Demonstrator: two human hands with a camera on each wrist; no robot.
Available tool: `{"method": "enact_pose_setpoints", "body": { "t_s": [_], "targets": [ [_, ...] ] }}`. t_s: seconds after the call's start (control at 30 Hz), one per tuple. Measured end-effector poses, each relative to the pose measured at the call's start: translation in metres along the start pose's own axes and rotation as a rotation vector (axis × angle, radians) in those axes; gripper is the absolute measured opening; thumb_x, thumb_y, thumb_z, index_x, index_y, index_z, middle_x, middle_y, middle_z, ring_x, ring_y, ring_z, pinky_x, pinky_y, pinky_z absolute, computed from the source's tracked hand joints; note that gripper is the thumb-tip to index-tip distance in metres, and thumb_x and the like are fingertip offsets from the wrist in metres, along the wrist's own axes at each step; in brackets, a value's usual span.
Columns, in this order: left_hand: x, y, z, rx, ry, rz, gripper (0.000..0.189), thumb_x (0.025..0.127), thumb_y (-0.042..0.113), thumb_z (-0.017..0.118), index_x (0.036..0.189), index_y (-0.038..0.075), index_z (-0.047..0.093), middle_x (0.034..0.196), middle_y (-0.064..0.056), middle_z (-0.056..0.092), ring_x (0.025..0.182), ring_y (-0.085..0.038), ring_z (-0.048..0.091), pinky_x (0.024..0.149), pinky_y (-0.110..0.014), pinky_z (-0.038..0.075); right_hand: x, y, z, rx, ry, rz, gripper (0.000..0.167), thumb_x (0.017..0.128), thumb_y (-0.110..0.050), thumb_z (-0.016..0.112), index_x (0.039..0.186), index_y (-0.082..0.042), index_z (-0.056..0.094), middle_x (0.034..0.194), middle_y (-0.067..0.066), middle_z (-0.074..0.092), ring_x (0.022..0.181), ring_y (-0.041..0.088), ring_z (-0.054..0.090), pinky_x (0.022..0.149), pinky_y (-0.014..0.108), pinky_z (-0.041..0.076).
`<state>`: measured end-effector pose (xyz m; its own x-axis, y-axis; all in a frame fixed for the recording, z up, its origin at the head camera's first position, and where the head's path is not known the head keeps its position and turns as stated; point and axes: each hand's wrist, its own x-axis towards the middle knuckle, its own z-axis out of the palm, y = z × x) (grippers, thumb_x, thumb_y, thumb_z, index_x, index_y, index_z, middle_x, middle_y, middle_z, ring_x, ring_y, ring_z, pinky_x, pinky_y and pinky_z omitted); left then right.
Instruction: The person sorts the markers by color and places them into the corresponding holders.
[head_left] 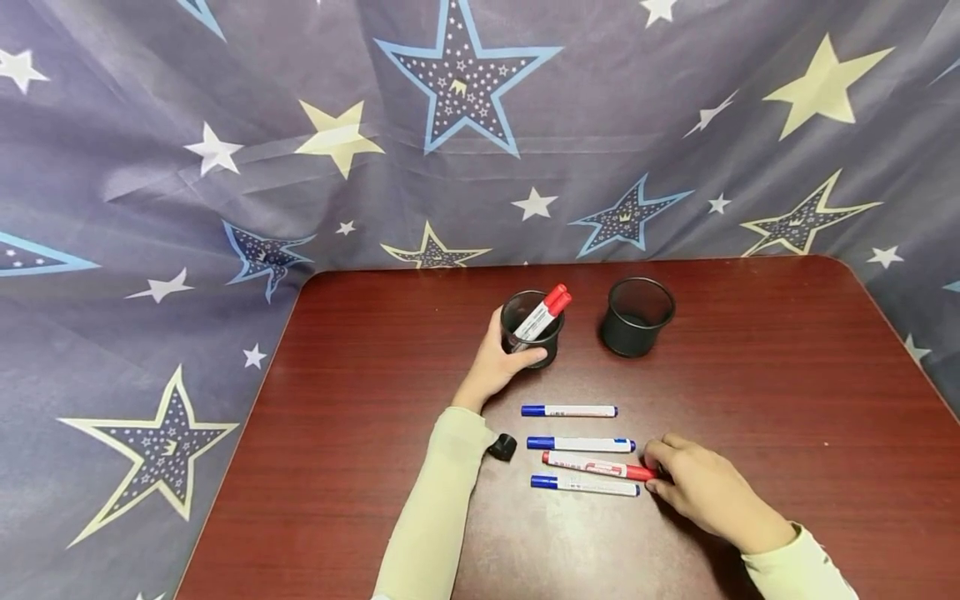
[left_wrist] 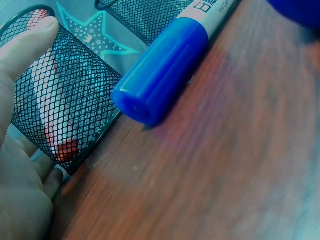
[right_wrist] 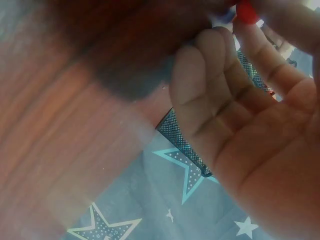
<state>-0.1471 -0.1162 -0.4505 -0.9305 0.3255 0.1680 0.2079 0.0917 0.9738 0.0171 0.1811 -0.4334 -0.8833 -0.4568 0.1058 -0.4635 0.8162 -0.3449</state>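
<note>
Head view: left hand (head_left: 498, 360) gripped the mesh cup (head_left: 556, 342) holding two red-capped markers (head_left: 541, 318), presumably to steady it. Right hand (head_left: 708, 490) pinched the loose red marker (head_left: 595, 465) at its cap end; it lay on the desk (head_left: 367, 367) between two blue markers (head_left: 581, 444), so an end grip likely cleared both.

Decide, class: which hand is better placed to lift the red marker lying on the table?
Probably the right hand: it is at the red marker, cap end, while the left hand holds a black mesh cup.
</note>
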Motion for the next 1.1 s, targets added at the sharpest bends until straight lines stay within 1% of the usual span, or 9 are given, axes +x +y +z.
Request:
{"method": "enact_pose_setpoints", "body": {
  "t_s": [0.17, 0.23, 0.4, 0.5, 0.63, 0.8, 0.93, 1.1],
  "targets": [
    [0.000, 0.000, -0.001, -0.005, -0.006, 0.013, 0.089, 0.083, 0.005, 0.082, 0.152, -0.005, 0.028, 0.144, -0.030, 0.046, 0.129, -0.037, 0.047, 0.112, -0.051, 0.033, 0.000, 0.001, 0.000, 0.004, -0.003, -0.021, 0.030, 0.075, -0.018, 0.089, 0.084, -0.025, 0.060, 0.085, -0.013, 0.054, 0.067, 0.003, 0.049, 0.055, 0.034, 0.046],
    [0.000, 0.000, -0.001, -0.001, -0.009, 0.013, 0.089, 0.083, 0.006, 0.083, 0.152, -0.005, 0.028, 0.144, -0.030, 0.045, 0.129, -0.037, 0.046, 0.112, -0.051, 0.033, 0.000, 0.002, 0.000, 0.027, 0.006, -0.034, 0.028, 0.077, -0.016, 0.088, 0.086, -0.024, 0.063, 0.086, -0.014, 0.054, 0.069, 0.002, 0.048, 0.056, 0.033, 0.046],
    [0.000, 0.001, -0.001, 0.015, -0.016, 0.005, 0.090, 0.083, 0.007, 0.083, 0.153, -0.005, 0.027, 0.145, -0.029, 0.045, 0.130, -0.036, 0.046, 0.112, -0.048, 0.034, -0.001, 0.006, -0.003, 0.158, 0.076, -0.088, 0.026, 0.079, -0.009, 0.085, 0.092, -0.022, 0.066, 0.085, -0.019, 0.053, 0.070, -0.002, 0.047, 0.058, 0.026, 0.044],
    [0.000, 0.000, -0.001, 0.013, -0.016, 0.008, 0.090, 0.083, 0.007, 0.083, 0.153, -0.005, 0.027, 0.146, -0.029, 0.045, 0.130, -0.035, 0.046, 0.111, -0.047, 0.034, 0.000, 0.004, -0.007, 0.248, 0.117, -0.122, 0.028, 0.079, -0.004, 0.083, 0.094, -0.021, 0.067, 0.086, -0.020, 0.056, 0.071, -0.003, 0.051, 0.058, 0.022, 0.045],
    [0.000, -0.001, -0.001, 0.001, -0.012, 0.015, 0.089, 0.083, 0.006, 0.082, 0.153, -0.004, 0.028, 0.146, -0.029, 0.045, 0.130, -0.034, 0.046, 0.111, -0.047, 0.034, 0.004, 0.001, -0.015, 0.352, 0.158, -0.134, 0.034, 0.079, 0.003, 0.080, 0.095, -0.022, 0.065, 0.087, -0.020, 0.058, 0.072, -0.003, 0.055, 0.060, 0.018, 0.048],
    [0.000, -0.002, -0.001, -0.004, -0.008, 0.014, 0.088, 0.083, 0.006, 0.082, 0.153, -0.003, 0.029, 0.145, -0.028, 0.045, 0.129, -0.036, 0.047, 0.111, -0.046, 0.034, 0.012, -0.004, -0.030, 0.440, 0.218, -0.126, 0.039, 0.077, 0.008, 0.077, 0.094, -0.024, 0.063, 0.086, -0.017, 0.060, 0.071, 0.002, 0.059, 0.060, 0.016, 0.049],
    [-0.001, -0.002, 0.000, -0.015, 0.004, 0.003, 0.088, 0.082, 0.004, 0.082, 0.152, -0.002, 0.030, 0.144, -0.029, 0.046, 0.129, -0.037, 0.047, 0.111, -0.048, 0.033, 0.020, -0.009, -0.041, 0.496, 0.259, -0.087, 0.041, 0.076, 0.010, 0.076, 0.094, -0.024, 0.062, 0.084, -0.014, 0.063, 0.071, 0.005, 0.062, 0.062, 0.016, 0.051],
    [0.000, -0.001, -0.001, -0.016, 0.005, -0.003, 0.088, 0.082, 0.003, 0.083, 0.152, -0.002, 0.030, 0.143, -0.027, 0.048, 0.128, -0.036, 0.048, 0.111, -0.050, 0.033, 0.031, -0.014, -0.051, 0.516, 0.337, -0.079, 0.040, 0.074, 0.013, 0.077, 0.093, -0.019, 0.063, 0.083, -0.009, 0.065, 0.071, 0.006, 0.063, 0.067, 0.015, 0.051]
  ]
}}
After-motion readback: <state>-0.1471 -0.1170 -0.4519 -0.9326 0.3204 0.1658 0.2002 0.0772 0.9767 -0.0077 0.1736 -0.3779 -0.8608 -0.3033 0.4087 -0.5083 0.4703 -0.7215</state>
